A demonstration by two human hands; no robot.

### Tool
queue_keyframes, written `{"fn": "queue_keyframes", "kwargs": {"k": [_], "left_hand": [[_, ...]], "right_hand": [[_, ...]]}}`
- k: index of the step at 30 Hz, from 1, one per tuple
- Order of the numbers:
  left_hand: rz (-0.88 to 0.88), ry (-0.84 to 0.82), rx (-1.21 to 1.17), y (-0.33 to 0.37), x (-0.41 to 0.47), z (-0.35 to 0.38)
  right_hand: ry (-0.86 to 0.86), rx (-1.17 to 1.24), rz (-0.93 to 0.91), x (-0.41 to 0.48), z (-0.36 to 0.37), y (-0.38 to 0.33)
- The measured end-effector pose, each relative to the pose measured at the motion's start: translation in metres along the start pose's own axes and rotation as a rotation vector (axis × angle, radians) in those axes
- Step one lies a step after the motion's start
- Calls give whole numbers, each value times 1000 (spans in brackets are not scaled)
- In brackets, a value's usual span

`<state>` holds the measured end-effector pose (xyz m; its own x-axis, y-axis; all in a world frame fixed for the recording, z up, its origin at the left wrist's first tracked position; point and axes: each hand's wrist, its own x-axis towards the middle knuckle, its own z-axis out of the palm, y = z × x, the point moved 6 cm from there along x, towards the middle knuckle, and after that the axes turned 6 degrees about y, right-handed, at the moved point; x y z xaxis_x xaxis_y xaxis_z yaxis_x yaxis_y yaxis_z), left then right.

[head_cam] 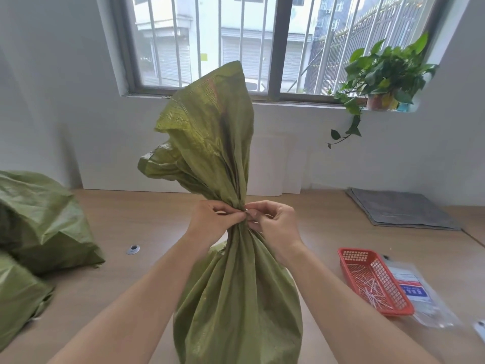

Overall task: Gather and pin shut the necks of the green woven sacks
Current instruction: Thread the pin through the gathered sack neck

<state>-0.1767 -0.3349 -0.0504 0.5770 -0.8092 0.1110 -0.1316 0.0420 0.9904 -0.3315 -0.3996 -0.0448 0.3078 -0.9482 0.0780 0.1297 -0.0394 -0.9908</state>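
The green woven sack (236, 298) stands upright on the table (131, 232), creased, with its neck bunched tight and its loose top flaring above the hands. The left hand (210, 222) and the right hand (275, 224) pinch the neck from either side. A red basket (354, 249) lies right of the right hand, and the other sacks (39, 219) lie left of the left hand.

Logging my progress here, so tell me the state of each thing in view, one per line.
Middle sack: upright, neck gathered, top flaring loose.
Left hand: grips the neck.
Right hand: pinches at the neck.
Red basket: holds thin white pieces.
Left sacks: lying slumped.
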Motion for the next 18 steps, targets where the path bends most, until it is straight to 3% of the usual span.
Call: {"fn": "queue_keyframes", "kwargs": {"k": [18], "left_hand": [[-124, -106, -154, 5, 1, 1]], "right_hand": [[-126, 113, -50, 2, -2, 13]]}}
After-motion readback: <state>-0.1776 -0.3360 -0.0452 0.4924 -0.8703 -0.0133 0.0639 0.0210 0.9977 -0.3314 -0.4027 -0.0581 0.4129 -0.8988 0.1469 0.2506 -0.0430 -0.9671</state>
